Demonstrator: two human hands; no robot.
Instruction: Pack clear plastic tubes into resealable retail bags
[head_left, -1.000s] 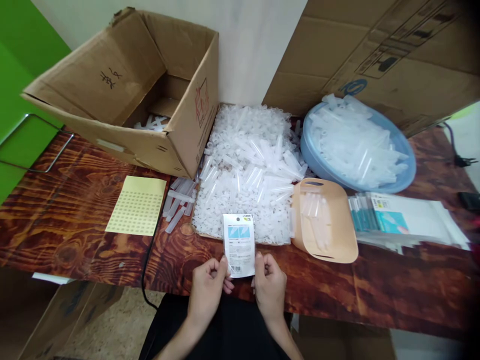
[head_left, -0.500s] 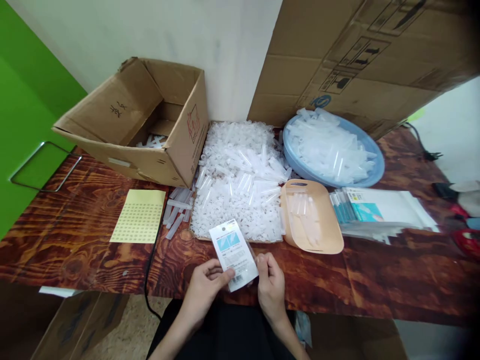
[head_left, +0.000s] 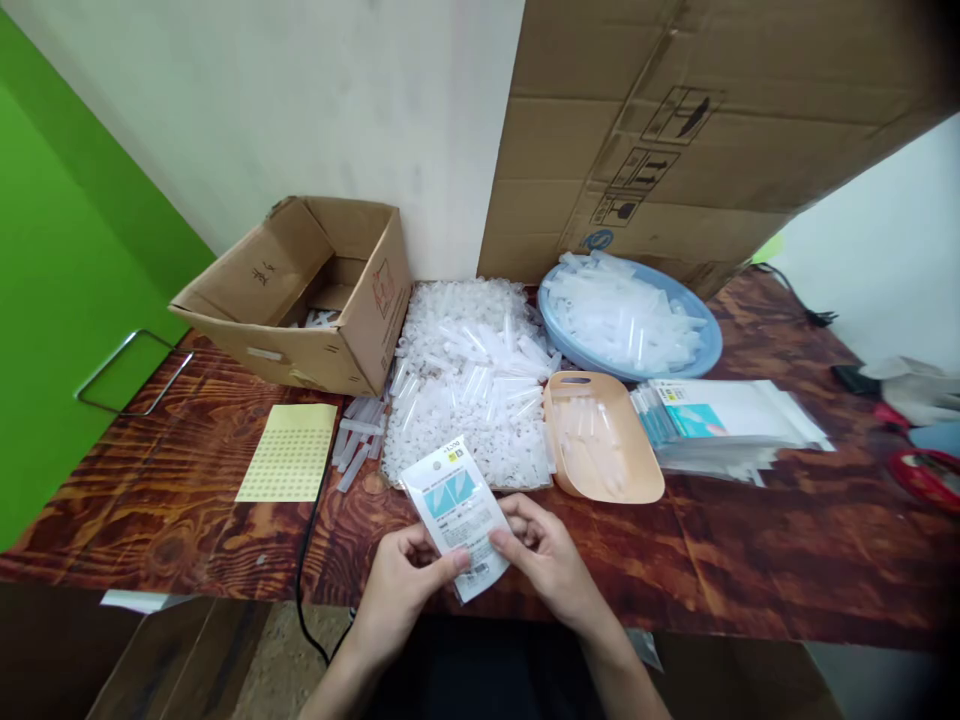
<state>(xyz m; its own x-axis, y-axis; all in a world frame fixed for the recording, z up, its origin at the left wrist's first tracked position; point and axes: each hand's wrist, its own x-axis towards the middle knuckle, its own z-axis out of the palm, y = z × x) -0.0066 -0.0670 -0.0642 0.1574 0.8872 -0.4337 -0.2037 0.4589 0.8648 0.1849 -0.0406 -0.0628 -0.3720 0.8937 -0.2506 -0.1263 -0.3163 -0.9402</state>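
Observation:
Between my two hands, low over the table's front edge, is a flat white and blue printed packet, tilted with its hang hole at the top. My left hand grips its lower left side, thumb on the printed face and fingers behind. My right hand pinches the right side, thumb on the face too. Behind the packet lies a shallow tray heaped with clear plastic tubes and small white pieces. A peach-coloured basket with several tubes inside stands beyond my right hand.
At the left stands an open cardboard box, with a yellow sticker sheet and loose tubes before it. A blue basin full of tubes sits back right, near stacked printed packets. A black cable hangs over the front edge.
My right hand has shifted from beside the packet's edge to gripping it, thumb across its face. The packet has tilted further left. The view has tipped upward and turned right.

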